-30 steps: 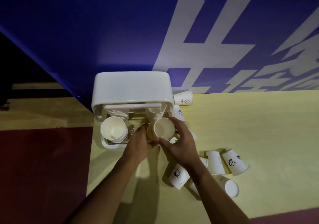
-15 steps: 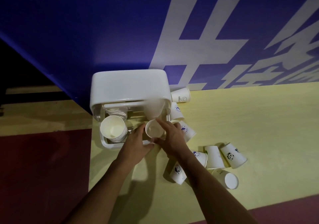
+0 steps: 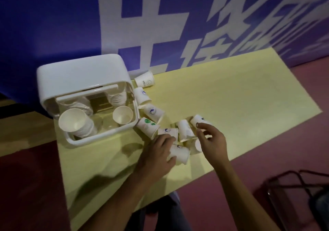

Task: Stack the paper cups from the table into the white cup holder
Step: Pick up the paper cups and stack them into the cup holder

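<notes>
We are finding two stacks in the white plastic cup holder (image 3: 85,81); both hands are closing on loose white paper cups (image 3: 151,112): left hand (image 3: 156,152) grasping one, right hand (image 3: 212,138) half-curled.

Both bare forearms reach forward and up from the bottom edge, side by side. The left hand (image 3: 158,152) lies palm down, fingers curled around a cup. The right hand (image 3: 212,139) hangs just beside it, its fingers (image 3: 202,126) spread loosely and bent downward, gripping nothing.
</notes>
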